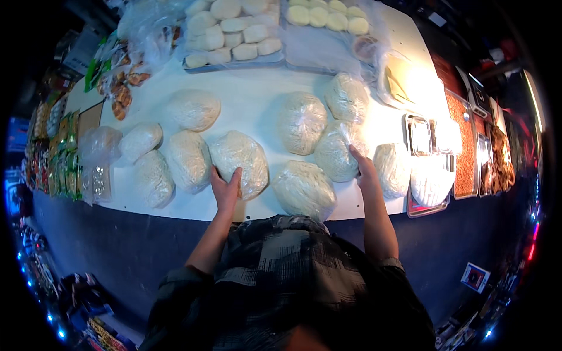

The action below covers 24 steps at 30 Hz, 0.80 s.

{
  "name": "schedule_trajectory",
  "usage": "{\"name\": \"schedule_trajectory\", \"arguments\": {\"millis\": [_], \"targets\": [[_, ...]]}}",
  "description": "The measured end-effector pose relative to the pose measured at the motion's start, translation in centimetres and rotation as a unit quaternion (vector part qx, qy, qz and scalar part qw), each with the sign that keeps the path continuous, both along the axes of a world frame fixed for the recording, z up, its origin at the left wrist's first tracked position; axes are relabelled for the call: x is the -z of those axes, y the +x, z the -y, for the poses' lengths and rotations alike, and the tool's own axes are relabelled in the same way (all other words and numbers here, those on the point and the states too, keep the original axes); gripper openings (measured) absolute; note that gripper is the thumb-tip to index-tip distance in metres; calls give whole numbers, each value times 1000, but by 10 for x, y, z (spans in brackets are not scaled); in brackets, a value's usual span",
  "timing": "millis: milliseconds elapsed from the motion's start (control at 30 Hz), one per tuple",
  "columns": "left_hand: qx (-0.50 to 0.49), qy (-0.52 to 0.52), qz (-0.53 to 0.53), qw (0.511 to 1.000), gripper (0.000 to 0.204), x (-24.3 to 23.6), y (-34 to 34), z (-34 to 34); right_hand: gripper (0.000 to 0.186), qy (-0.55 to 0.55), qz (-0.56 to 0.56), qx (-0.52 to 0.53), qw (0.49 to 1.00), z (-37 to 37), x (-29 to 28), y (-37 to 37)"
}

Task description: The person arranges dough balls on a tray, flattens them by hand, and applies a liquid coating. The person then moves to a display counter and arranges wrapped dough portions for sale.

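Observation:
My left hand (225, 186) touches the near-left edge of a rounded clear plastic bag (243, 158) packed with pale, doughy-looking food; its thumb and fingers are spread apart. On the right, my right hand (364, 168) lies against the right side of a similar bag (338, 149), fingers stretched out. Between the two hands, close to the table's front edge, sits another bag (303, 188). More such bags stand around them, including one (190, 161) left of my left hand and one (391, 169) right of my right hand.
Trays of pale rounds (231, 38) and yellowish rounds (328, 16) line the back of the white table (246, 93). Bagged brown pastries (121, 96) lie at the far left, above green packets (65, 158). Metal trays (418, 134) and a reddish-brown granular food (463, 146) occupy the right.

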State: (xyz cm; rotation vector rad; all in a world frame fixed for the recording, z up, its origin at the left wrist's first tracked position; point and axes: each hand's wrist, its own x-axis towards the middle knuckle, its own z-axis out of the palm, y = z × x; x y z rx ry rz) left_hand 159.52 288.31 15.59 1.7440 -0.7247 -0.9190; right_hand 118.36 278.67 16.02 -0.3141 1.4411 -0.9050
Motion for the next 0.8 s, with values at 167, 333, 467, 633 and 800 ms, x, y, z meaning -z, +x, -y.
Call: {"name": "schedule_trajectory", "arguments": {"millis": [167,333,467,633,800], "targets": [[-14,19,-113,993,60,-3,14,15,55,-110,21,24,993,-9,-10,21],[-30,112,-211,971,51,-17,9,39,45,-98,42,44,993,-8,-6,20],[9,145,-256,956,59,-15,2,51,43,-82,65,46,993,-2,-15,11],[3,94,-250,964,67,-23,-19,59,45,-160,68,14,985,-19,-35,7],[96,97,-315,939,103,11,-13,76,66,-234,249,-35,939,-31,-73,71]]}}
